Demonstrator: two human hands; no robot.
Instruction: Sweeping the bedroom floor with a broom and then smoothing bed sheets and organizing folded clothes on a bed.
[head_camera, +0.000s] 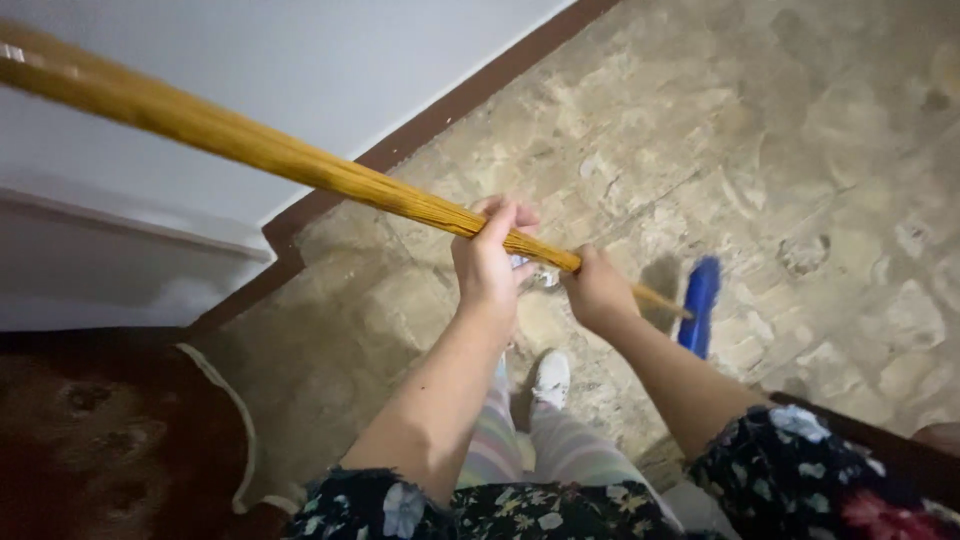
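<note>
head view looks down: the broom stick (270, 150) slants from upper left to its blue head (700, 305) on the stone floor (800, 150). left hand (490, 265) grip wraps it higher; right hand (597, 290), fist closed round it, sits nearer the head.

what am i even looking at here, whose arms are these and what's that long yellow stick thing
This is one picture from a camera worn on a person's head, looking down, so the two bare arms are the wearer's own. Both hands grip a long bundle of yellow-brown straw, like a broom, that runs up to the left. The left hand wraps around it from above; the right hand closes on its narrow end. Below is a mottled beige stone floor with a dark brown skirting strip along a white wall. You also see a white shoe, striped trousers, flowered sleeves and a blue plastic object on the floor.
</note>
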